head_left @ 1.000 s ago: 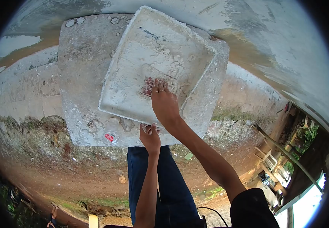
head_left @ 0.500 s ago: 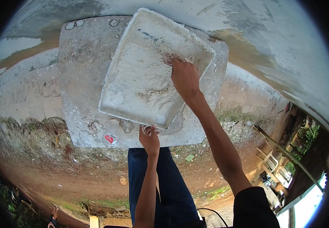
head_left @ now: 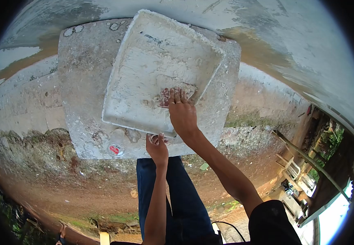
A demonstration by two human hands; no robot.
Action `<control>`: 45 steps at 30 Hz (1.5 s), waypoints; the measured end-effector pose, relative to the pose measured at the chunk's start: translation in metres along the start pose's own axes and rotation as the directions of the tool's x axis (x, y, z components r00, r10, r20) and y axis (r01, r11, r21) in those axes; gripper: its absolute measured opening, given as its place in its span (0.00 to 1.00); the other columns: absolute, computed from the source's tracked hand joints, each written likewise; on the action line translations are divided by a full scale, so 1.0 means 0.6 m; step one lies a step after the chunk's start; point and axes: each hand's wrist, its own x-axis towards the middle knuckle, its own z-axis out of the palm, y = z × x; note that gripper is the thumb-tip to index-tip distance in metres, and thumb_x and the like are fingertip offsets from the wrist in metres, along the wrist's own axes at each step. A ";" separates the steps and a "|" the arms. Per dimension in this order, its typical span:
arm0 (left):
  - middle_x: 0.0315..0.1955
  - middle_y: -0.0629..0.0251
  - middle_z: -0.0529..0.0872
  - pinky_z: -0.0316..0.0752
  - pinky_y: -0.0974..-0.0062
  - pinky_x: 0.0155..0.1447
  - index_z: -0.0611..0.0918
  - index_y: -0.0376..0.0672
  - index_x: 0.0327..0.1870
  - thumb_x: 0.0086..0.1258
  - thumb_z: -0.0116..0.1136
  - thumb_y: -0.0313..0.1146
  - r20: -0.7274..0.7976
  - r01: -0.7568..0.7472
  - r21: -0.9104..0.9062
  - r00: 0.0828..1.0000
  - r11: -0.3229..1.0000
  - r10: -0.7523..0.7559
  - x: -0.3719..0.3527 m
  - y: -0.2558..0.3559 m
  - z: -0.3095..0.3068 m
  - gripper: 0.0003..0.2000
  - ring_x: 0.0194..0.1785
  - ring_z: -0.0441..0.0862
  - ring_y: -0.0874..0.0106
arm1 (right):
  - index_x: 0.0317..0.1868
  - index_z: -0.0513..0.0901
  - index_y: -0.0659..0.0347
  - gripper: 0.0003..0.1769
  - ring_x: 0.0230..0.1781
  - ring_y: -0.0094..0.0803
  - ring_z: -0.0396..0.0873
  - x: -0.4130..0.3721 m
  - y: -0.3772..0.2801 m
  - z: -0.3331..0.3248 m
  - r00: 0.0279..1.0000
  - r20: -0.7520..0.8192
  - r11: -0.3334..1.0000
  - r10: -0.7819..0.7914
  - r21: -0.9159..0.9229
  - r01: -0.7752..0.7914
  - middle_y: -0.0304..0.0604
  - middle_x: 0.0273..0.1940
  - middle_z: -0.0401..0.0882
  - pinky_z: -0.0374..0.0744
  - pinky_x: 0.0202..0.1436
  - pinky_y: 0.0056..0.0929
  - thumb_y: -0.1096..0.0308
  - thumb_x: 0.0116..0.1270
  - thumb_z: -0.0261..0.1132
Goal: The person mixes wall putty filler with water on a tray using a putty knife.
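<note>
A shallow rectangular tray [head_left: 117,77], coated inside with thick whitish paste, lies tilted across a worn grey board. My right hand [head_left: 183,116] is inside it near the right side, fingers laid over a flat reddish piece [head_left: 165,97] smeared with white. That piece is pressed against the paste; its exact kind does not show. At the near rim my left hand [head_left: 157,152] has its fingers curled against the tray, with whitish paste on the fingertips. Part of its grip is hidden.
The board [head_left: 81,77] carries a round clear lid with a red label [head_left: 116,150] at its near edge. A stained wall [head_left: 283,28] rises beyond. Light chairs [head_left: 293,171] and a wooden pole [head_left: 307,159] stand at right. Someone's foot [head_left: 63,229] shows at lower left.
My right hand has drawn the reddish piece through the paste, toward me and slightly left, and its fingers now lie flatter on it. My left hand stays at the near rim.
</note>
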 end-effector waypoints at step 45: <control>0.49 0.47 0.78 0.88 0.69 0.41 0.63 0.27 0.62 0.76 0.45 0.26 0.086 -0.027 0.105 0.996 0.994 0.018 0.042 0.044 -0.013 0.18 0.47 0.83 0.64 | 0.45 0.79 0.77 0.11 0.37 0.40 0.83 -0.100 -0.039 0.025 0.609 0.189 0.095 0.770 0.910 -0.403 0.58 0.37 0.84 0.76 0.42 0.36 0.74 0.69 0.59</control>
